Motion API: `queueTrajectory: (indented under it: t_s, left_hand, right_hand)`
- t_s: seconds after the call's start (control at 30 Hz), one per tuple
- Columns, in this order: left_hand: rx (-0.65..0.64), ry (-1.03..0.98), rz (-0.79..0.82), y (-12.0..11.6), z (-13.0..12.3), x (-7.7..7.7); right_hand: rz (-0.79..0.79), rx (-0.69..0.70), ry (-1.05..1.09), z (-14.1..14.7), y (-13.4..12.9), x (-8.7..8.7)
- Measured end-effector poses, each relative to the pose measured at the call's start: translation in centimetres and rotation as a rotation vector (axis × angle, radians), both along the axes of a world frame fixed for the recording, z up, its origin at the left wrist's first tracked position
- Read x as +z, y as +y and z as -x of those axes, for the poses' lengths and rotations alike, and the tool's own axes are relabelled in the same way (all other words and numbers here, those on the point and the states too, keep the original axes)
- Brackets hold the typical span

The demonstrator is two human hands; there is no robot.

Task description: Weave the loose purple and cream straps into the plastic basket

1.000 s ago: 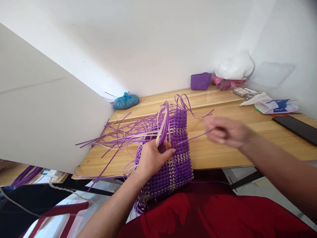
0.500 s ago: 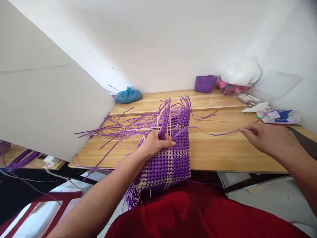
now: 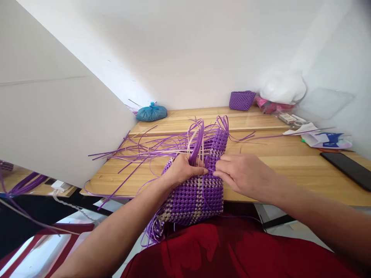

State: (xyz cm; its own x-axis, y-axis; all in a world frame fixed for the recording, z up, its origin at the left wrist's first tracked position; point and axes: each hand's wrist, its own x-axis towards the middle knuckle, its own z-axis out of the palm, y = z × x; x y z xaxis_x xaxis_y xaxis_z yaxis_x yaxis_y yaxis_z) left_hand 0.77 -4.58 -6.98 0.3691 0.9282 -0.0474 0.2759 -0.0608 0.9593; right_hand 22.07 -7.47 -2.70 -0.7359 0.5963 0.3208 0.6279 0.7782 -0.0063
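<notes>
A half-woven basket (image 3: 185, 199) of purple and cream plastic strips rests against the table's front edge, above my lap. My left hand (image 3: 185, 170) grips its upper part, thumb on the front face and the other fingers hidden behind. Beside that thumb, a bundle of purple strips (image 3: 197, 143) stands up and loops over. My right hand (image 3: 240, 173) is closed at the basket's right side, its fingertips pinching a purple strip (image 3: 211, 170) close to the weave. Many loose strip ends (image 3: 139, 148) fan out leftward across the table.
A blue tied bag (image 3: 151, 112) sits at the back left. Along the back right are a small purple basket (image 3: 242, 100), a white bag (image 3: 283, 88) and a printed packet (image 3: 330, 139). A black phone (image 3: 346, 168) lies at the right. The wooden table (image 3: 278, 154) meets the wall behind.
My right hand has come in from the far right to the basket's side, and the strip once stretched out to it is now pinched close to the weave. My left hand keeps its hold.
</notes>
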Motion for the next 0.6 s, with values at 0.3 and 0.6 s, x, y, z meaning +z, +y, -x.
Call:
queueTrajectory:
  t_s: [0.3,0.6]
  left_hand:
    - [-0.041,-0.311,0.105,-0.7,-0.5,-1.2]
    - [-0.066,-0.408,0.215,-0.7,-0.3,-2.2]
  right_hand:
    - [0.215,-0.146,0.231,2.3,4.0,1.2]
    - [0.08,-0.149,0.159,0.6,1.5,0.6]
